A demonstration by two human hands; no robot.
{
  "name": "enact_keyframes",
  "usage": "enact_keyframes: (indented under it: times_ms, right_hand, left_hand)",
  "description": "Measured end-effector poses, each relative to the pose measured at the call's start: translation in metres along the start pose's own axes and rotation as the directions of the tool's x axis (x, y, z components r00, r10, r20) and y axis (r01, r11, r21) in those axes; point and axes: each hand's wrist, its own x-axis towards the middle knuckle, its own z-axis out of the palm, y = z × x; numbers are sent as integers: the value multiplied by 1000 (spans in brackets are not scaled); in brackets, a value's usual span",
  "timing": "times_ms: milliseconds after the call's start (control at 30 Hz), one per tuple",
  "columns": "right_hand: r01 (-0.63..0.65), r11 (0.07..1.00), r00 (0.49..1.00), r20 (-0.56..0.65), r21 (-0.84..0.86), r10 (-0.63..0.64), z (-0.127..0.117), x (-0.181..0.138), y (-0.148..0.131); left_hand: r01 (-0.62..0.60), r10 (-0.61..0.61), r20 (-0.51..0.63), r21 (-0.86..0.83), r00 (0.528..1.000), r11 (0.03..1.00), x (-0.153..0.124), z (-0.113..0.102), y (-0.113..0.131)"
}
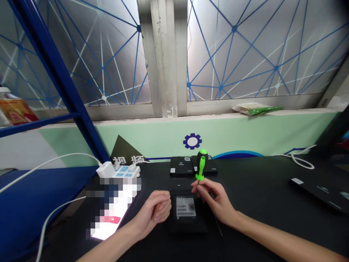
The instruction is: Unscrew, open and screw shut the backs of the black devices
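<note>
**Black table [259, 196] by a light green wall [152, 138]: a screwdriver [201, 165] at the corner of a box [188, 222]**

Big windows with blue and white lines are above the wall. On the table, the flat black box lies right in front of the person, between the two hands. A white label [185, 206] with small print and a square code faces up. The print is too small to read. The box looks whole, dark and smooth.

The right hand [218, 200] pinches the screwdriver low down, with its fingers around the thin metal part. The fat green and black handle stands almost straight up above the hand. The tip seems to be at the far right corner of the box, but the fingers hide it, so I cannot tell if it sits in a screw.

The left hand [156, 209] is curled closed, just beside the left edge. I see nothing in it, and I cannot tell if it touches the box.

This looks like the screwdriver step, at that one corner. The next move calls for a straight tool, a soft, steady push, and a box that does not slide.

Two more black boxes [181, 166] sit behind.
</note>
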Motion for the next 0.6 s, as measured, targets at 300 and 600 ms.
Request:
enact_keyframes:
  times_ms: [300, 600]
  right_hand:
    - [22, 999, 999, -41, -41, -24, 1, 1, 5]
    - [82, 996, 996, -29, -24, -83, 0, -1, 6]
  left_hand:
    - [-2, 2, -4, -5, 1000, 1000, 0, 0, -1]
    - [-9, 9, 2, -2, 1000, 1000, 0, -1, 0]
